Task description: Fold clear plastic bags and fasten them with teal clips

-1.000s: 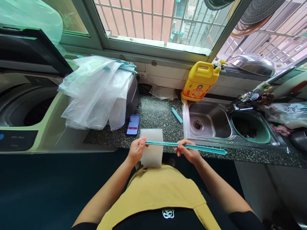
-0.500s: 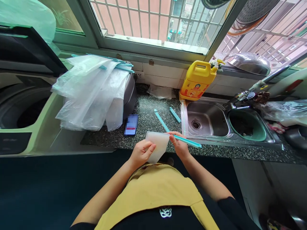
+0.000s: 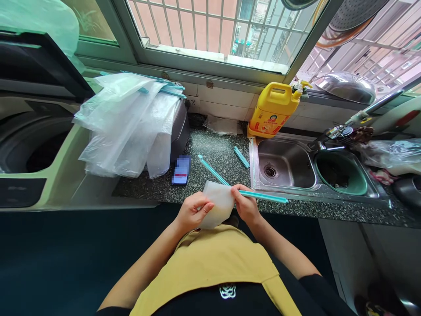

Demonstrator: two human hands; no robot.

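Close to my body, my left hand point(image 3: 194, 211) pinches the left side of a small frosted white plastic sheet point(image 3: 215, 202) between thumb and fingers. My right hand point(image 3: 246, 205) is closed at the sheet's right edge and grips a long turquoise plastic strip point(image 3: 269, 197) that sticks out to the right. From behind the sheet a second turquoise length point(image 3: 212, 169) slants up and left over the counter; whether the two are joined is hidden by the sheet and fingers. A short turquoise piece point(image 3: 241, 157) lies on the counter beside the sink.
Frosted plastic bags point(image 3: 128, 127) with turquoise strips drape over a dark box point(image 3: 180, 131) at left. A phone point(image 3: 180, 170) lies on the speckled counter point(image 3: 210, 142). A yellow jug point(image 3: 272, 109) stands behind the sink point(image 3: 289, 169); an open washing machine point(image 3: 62, 166) is far left.
The turquoise lengths have swung: the upper end has moved left, and the right end has shifted right and become more level. The sheet tilts slightly in my hands. The view has shifted a little.
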